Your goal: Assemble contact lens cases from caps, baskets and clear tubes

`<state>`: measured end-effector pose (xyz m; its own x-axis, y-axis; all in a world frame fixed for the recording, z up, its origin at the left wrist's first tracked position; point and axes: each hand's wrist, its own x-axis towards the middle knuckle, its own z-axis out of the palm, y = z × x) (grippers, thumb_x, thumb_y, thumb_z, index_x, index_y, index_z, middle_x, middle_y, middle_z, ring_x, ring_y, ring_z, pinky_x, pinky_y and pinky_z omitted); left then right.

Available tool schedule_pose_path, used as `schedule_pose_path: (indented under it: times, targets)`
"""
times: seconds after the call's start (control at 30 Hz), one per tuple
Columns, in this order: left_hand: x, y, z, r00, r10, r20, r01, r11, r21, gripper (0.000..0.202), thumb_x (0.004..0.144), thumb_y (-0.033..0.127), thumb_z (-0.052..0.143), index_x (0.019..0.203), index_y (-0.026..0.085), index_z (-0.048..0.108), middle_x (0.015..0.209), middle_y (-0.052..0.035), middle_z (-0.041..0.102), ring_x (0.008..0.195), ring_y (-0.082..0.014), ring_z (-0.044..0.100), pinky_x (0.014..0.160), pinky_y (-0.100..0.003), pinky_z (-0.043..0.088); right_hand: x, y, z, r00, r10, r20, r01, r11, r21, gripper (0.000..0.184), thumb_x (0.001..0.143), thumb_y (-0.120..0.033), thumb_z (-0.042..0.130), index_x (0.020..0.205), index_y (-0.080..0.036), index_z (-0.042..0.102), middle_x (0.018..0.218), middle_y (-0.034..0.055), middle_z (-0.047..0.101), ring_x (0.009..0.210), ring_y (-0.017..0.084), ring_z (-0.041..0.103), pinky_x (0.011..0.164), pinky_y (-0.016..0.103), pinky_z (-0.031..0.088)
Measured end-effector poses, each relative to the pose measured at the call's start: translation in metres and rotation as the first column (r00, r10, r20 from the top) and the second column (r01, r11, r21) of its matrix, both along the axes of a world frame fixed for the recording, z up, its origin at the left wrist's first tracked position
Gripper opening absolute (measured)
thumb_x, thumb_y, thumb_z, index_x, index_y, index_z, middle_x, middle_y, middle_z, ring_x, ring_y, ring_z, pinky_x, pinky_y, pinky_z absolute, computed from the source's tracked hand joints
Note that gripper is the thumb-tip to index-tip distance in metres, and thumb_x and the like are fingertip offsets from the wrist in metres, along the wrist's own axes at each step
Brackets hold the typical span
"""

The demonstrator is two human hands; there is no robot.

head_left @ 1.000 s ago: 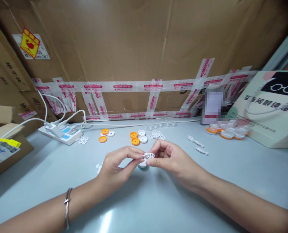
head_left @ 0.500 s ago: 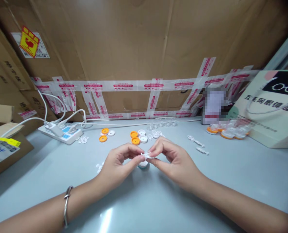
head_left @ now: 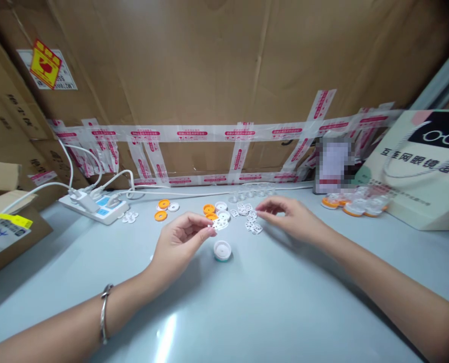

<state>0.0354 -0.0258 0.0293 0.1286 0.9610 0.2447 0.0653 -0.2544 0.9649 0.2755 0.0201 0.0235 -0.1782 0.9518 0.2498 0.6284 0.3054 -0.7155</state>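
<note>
My left hand (head_left: 184,239) pinches a flat white perforated plastic piece (head_left: 220,224) between thumb and forefinger. My right hand (head_left: 284,213) is stretched farther out, its thumb and forefinger closed at the edge of a similar white perforated piece (head_left: 252,215) in a loose group on the table. More of these pieces (head_left: 254,229) lie just in front of its fingertips. Between the hands, nearer to me, stands a round white cup-like part (head_left: 222,250) with a green base. Behind the left-hand piece are orange rings (head_left: 208,208) and white rings (head_left: 221,206).
More orange rings (head_left: 161,216) and small white discs (head_left: 130,217) lie left, beside a power strip (head_left: 103,209) with cables. Clear round parts (head_left: 260,190) line the back. Orange and clear parts (head_left: 371,204) sit right, by a paper bag (head_left: 417,191). A cardboard wall (head_left: 194,65) rises behind.
My hands were together over the round part and have parted. The right moved away and to the right, to the white pieces; the left keeps a white piece, slightly farther from me.
</note>
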Motion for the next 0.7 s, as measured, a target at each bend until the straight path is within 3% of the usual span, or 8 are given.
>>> schedule_pose_path:
  times: [0.1, 0.23, 0.5, 0.7]
  targets:
    - [-0.001, 0.001, 0.0, 1.0, 0.004, -0.012, -0.004, 1.0, 0.009, 0.006, 0.072, 0.02, 0.064, 0.074, 0.016, 0.061, 0.072, -0.0003, 0.064, 0.069, -0.0124, 0.064, 0.068, -0.023, 0.052, 0.004, 0.006, -0.011, 0.976, 0.109, 0.187, -0.104, 0.994, -0.041, 0.024, 0.073, -0.039, 0.061, 0.086, -0.019, 0.066, 0.087, 0.0058, 0.061, 0.074, 0.018, 0.056, 0.069, 0.033, 0.045]
    - [-0.001, 0.002, -0.002, 0.999, -0.01, -0.031, 0.011, 1.0, 0.018, 0.007, 0.071, 0.021, 0.065, 0.074, 0.015, 0.061, 0.072, -0.0015, 0.065, 0.068, -0.0134, 0.064, 0.067, -0.025, 0.053, -0.002, 0.003, -0.019, 0.952, 0.185, 0.244, -0.182, 0.983, -0.033, 0.023, 0.074, -0.036, 0.06, 0.091, -0.02, 0.067, 0.087, 0.0049, 0.058, 0.075, 0.017, 0.056, 0.07, 0.032, 0.045]
    - [-0.001, 0.005, -0.006, 0.996, -0.022, -0.085, 0.024, 1.0, 0.018, 0.008, 0.072, 0.023, 0.064, 0.075, 0.016, 0.061, 0.073, -0.0017, 0.066, 0.069, -0.0136, 0.064, 0.065, -0.024, 0.053, -0.001, 0.005, -0.022, 0.959, 0.155, 0.236, -0.161, 0.987, 0.007, 0.014, 0.076, -0.028, 0.055, 0.081, -0.02, 0.065, 0.083, 0.0043, 0.062, 0.071, 0.017, 0.056, 0.067, 0.031, 0.045]
    - [-0.004, 0.005, -0.009, 0.992, -0.038, -0.121, 0.042, 0.998, 0.035, 0.007, 0.074, 0.022, 0.063, 0.077, 0.016, 0.061, 0.076, -0.0027, 0.066, 0.072, -0.0139, 0.064, 0.069, -0.025, 0.052, -0.004, 0.0, -0.014, 0.99, 0.083, 0.11, -0.093, 0.991, 0.092, 0.018, 0.077, -0.024, 0.054, 0.092, -0.019, 0.063, 0.091, 0.0059, 0.061, 0.083, 0.019, 0.057, 0.078, 0.036, 0.046]
